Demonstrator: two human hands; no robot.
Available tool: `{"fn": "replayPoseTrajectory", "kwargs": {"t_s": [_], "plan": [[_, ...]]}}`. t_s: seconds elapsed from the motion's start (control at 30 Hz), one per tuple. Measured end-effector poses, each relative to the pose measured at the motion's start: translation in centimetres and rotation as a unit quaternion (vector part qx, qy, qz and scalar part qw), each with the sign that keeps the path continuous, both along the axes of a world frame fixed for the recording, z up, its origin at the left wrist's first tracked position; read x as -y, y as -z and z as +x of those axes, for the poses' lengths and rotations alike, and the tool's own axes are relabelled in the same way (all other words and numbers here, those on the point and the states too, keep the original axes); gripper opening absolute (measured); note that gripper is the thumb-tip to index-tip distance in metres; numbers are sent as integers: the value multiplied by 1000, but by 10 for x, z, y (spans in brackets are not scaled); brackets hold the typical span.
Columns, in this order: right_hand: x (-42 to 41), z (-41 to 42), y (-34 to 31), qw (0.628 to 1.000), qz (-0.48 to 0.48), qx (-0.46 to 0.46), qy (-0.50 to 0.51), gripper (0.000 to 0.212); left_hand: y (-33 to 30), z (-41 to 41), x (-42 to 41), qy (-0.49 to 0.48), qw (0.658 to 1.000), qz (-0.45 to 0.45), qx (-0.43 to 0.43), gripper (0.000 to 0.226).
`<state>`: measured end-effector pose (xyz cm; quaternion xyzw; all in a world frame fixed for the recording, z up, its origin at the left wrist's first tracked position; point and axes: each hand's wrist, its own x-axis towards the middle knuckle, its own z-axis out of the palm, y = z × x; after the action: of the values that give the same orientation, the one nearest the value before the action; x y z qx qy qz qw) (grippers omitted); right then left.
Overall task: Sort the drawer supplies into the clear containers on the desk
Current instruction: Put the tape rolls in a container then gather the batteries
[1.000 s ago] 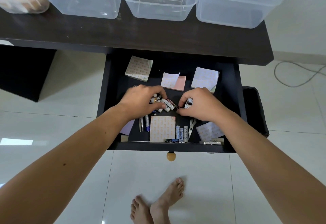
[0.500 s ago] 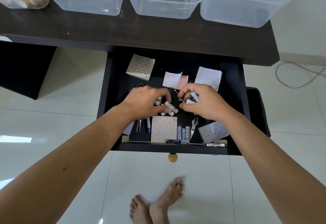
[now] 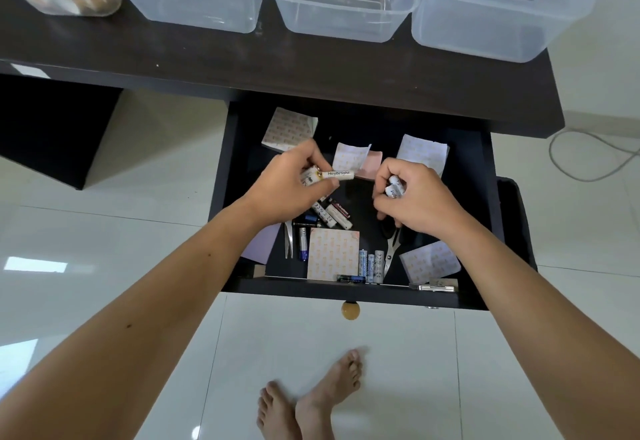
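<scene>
Above the open black drawer's [image 3: 221, 197] middle, the left hand [image 3: 291, 186] and right hand [image 3: 415, 197] are each clutching white cylindrical batteries [image 3: 341, 174], gathering them; next they need carrying to a clear plastic container [image 3: 343, 20].

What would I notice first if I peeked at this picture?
Two hands over the open drawer: the left hand holds white batteries and the right hand grips more batteries. Beneath them lie loose batteries, patterned note pads and scissors. Up on the dark desk stand three clear containers, seemingly empty.
</scene>
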<state>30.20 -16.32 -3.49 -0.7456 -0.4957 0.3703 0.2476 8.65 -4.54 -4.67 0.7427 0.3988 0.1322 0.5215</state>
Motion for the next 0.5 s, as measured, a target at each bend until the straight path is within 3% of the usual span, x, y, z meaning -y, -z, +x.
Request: {"fn": "replayPoseTrajectory", "kwargs": {"t_s": [0.27, 0.43, 0.5], "plan": [[-11, -16, 5, 999, -24, 17, -27, 10, -1, -5, -2, -95, 988, -95, 82, 22], [-19, -26, 14, 997, -65, 34, -27, 26, -4, -9, 6, -56, 986, -122, 96, 47], [-20, -26, 16, 996, -74, 27, -37, 21, 2, -9, 6, -57, 988, -120, 83, 41]]}}
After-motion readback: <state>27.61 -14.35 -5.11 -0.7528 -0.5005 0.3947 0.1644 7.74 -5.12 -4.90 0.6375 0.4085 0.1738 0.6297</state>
